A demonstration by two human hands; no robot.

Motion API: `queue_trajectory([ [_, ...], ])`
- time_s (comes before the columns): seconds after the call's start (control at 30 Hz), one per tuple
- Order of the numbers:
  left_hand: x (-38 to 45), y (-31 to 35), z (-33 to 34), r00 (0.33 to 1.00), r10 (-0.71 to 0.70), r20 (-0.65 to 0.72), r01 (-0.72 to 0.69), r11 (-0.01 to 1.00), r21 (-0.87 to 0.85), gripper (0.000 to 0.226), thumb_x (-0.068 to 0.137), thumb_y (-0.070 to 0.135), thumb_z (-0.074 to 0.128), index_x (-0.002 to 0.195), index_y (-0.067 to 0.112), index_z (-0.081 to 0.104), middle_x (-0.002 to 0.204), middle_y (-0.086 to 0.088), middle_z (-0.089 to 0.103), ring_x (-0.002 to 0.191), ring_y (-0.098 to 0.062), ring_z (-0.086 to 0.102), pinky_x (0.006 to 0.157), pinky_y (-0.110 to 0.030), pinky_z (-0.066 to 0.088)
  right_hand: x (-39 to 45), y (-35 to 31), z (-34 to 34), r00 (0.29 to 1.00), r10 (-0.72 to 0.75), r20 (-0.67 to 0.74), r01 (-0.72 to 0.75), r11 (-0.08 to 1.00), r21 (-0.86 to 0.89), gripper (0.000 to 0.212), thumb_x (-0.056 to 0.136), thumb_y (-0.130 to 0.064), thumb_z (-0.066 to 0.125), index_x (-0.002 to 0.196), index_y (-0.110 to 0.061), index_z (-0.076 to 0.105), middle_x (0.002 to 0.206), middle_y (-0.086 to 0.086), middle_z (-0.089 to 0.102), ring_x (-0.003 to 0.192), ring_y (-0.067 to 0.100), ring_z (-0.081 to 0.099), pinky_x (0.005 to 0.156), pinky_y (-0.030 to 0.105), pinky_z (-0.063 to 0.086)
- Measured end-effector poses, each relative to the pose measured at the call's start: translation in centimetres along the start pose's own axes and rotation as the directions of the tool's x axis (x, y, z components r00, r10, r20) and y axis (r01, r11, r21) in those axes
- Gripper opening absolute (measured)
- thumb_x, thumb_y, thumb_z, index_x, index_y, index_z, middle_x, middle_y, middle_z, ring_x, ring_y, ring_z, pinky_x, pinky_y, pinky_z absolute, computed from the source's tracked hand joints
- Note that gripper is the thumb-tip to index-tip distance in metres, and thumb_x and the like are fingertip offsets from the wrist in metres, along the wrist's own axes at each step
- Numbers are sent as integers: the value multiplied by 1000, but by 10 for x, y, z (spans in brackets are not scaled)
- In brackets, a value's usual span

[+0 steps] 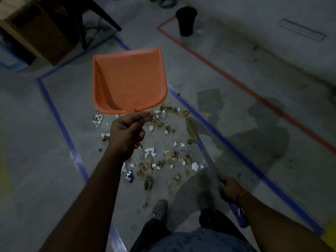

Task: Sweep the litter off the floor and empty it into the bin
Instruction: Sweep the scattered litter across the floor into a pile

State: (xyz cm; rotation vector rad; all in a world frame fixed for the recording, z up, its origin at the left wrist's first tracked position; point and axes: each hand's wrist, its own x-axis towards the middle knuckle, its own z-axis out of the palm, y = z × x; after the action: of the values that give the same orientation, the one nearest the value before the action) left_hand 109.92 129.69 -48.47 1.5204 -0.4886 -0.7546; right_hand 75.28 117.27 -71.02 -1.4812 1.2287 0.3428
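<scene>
The left hand (127,135) hides the dustpan (128,80) handle. Beyond the dustpan, the cardboard box (36,28) is cut off by the frame's edge. Near it, the broom (205,151) bristles are blurred.

Litter (154,157) scattered on floor (236,73), between left hand (127,135) and right hand (230,188). Dustpan (129,80) in left hand, above litter. Broom (205,150) in right hand, right of litter. Bin (185,20) far ahead, right of dustpan. Box (36,28) far left.

Cardboard box (39,31) by dark chair leg (107,19), blue tape (60,120), red tape (236,79)
</scene>
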Motion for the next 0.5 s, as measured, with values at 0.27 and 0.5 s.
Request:
queue_trajectory([
  [0.27, -15, -16, -102, 989, -50, 140, 40, 997, 71, 30, 99, -3, 50, 104, 14, 75, 93, -3, 74, 46, -14, 49, 41, -21, 32, -28, 1, 162, 990, 139, -21, -135, 984, 116, 38, 74, -32, 72, 108, -16, 73, 100, 13, 74, 82, 27, 70, 69, 37, 60],
  [0.5, -49, -35, -164, 972, -113, 206, 101, 993, 65, 35, 99, -5, 48, 100, 16, 76, 91, -3, 72, 46, -12, 49, 40, -17, 32, -53, -48, 237, 996, 86, -40, -75, 972, 222, 61, 70, -5, 52, 128, -20, 62, 83, 24, 69, 52, 26, 59, 47, 28, 48],
])
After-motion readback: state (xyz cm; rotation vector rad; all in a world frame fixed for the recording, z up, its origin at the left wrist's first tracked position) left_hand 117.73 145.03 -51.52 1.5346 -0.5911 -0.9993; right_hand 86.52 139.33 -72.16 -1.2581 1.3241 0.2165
